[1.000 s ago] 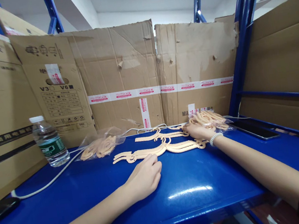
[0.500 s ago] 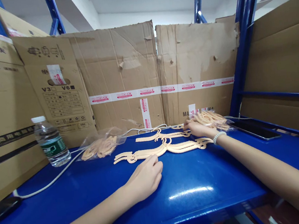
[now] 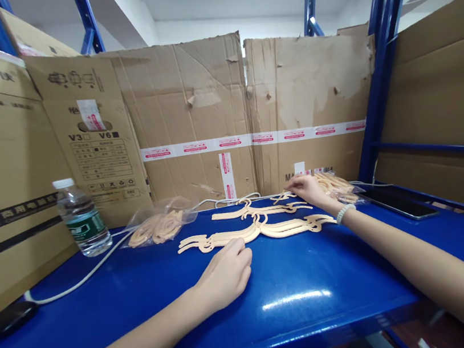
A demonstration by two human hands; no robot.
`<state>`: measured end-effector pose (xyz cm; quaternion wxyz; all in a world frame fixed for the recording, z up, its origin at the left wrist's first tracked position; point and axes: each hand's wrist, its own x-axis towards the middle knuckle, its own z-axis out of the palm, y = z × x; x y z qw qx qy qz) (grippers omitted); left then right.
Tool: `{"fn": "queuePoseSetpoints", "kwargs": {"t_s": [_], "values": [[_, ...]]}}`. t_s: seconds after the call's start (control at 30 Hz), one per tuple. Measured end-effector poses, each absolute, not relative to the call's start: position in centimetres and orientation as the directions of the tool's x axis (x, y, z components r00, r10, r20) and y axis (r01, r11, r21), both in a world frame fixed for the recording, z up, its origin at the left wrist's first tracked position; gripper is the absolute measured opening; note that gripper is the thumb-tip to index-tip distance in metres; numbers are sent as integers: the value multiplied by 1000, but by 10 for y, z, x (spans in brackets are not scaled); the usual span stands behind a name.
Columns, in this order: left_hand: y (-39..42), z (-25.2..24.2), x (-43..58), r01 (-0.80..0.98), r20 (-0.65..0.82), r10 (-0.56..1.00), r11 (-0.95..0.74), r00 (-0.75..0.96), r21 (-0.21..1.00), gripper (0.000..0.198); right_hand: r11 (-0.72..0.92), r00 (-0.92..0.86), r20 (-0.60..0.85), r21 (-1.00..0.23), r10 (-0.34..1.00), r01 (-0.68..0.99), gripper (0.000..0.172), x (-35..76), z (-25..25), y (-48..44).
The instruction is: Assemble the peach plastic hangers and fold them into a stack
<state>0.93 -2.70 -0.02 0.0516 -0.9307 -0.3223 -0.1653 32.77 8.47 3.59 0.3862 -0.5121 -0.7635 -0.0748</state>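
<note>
Several flat, peach-coloured hanger-shaped pieces (image 3: pixel 257 229) lie in a row on the blue shelf (image 3: pixel 300 291), with another row (image 3: pixel 258 210) just behind. My left hand (image 3: pixel 224 273) rests palm down on the shelf, fingers loosely curled, its fingertips touching the front piece. My right hand (image 3: pixel 311 190), with a bead bracelet on the wrist, is pinched on the end of a peach piece (image 3: pixel 283 196) beside a clear bag of more pieces (image 3: pixel 339 186) at the back right.
A second clear bag of pieces (image 3: pixel 159 225) lies at the back left beside a water bottle (image 3: pixel 82 217). A white cable (image 3: pixel 78 279) runs to a black device (image 3: pixel 6 319). A dark tablet (image 3: pixel 400 201) lies at right. Cardboard panels (image 3: pixel 189 116) wall the shelf.
My right hand has lifted slightly and moved back toward the right bag, now pinching the end of a piece. My left hand has stayed put.
</note>
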Motion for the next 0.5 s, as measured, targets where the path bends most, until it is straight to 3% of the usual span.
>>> {"fn": "queuePoseSetpoints", "kwargs": {"t_s": [0.13, 0.3, 0.4, 0.5], "values": [[-29, -1, 9, 609, 412, 565, -793, 715, 31, 17, 620, -97, 773, -419, 627, 663, 16, 311, 39, 72], [-29, 0, 8, 587, 501, 570, -797, 651, 144, 20, 682, -101, 689, -665, 717, 306, 22, 270, 42, 44], [-25, 2, 10, 545, 493, 661, -749, 566, 378, 18, 586, -130, 573, -803, 809, 110, 26, 243, 39, 24], [-19, 4, 14, 361, 411, 790, -585, 455, 726, 14, 561, -190, 547, -827, 815, 26, 28, 222, 34, 7]]}}
